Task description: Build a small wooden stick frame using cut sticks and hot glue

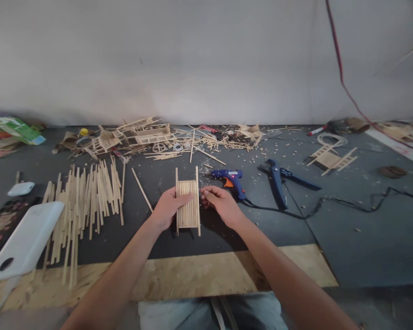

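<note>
My left hand (168,207) grips a small frame of wooden sticks (187,211) from its left side, thumb laid across the slats. Two longer sticks run along the frame's sides and stick out past its ends. Close by the frame's right edge is my right hand (220,204), its thumb and fingertips pinched together. Whatever those fingertips hold, if anything, is too small to make out. Just beyond the right hand lies a blue hot glue gun (229,178) with an orange trigger and a small red light.
Loose wooden sticks (86,197) lie in a pile at left, beside a white power bank (27,238). A blue-handled cutter (277,183) rests at right, near a small stick model (326,159) and a black cable (330,201). More stick models (151,134) and scraps line the wall.
</note>
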Tool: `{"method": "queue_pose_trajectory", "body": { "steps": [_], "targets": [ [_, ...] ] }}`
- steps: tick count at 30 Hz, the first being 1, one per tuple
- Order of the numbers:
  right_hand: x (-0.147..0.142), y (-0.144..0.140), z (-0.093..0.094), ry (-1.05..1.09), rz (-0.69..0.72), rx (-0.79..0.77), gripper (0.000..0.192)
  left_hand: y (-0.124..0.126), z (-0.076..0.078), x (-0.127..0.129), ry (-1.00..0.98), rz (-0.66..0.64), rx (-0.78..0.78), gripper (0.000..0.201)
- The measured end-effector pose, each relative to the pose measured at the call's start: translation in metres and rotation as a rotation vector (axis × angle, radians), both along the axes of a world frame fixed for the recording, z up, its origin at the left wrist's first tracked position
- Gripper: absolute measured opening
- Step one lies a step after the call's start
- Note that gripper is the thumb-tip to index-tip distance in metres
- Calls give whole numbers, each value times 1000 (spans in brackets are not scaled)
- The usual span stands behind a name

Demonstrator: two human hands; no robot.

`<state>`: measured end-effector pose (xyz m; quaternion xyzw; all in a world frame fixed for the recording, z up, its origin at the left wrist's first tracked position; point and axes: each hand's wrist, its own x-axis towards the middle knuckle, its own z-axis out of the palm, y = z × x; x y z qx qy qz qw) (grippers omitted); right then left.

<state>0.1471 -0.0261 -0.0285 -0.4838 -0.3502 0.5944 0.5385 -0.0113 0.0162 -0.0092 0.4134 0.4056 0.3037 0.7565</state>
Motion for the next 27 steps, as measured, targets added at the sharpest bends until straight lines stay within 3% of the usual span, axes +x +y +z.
{"method": "queue_pose_trajectory", "body": {
  "steps": [18, 27],
  "targets": [
    [-2, -3, 7, -176, 41, 21, 15, -1, -5, -1, 39, -9, 61, 30],
    [-3, -4, 8, -162, 45, 32, 15, 5, -11, -1, -51, 222, 83, 29]
  ]
}}
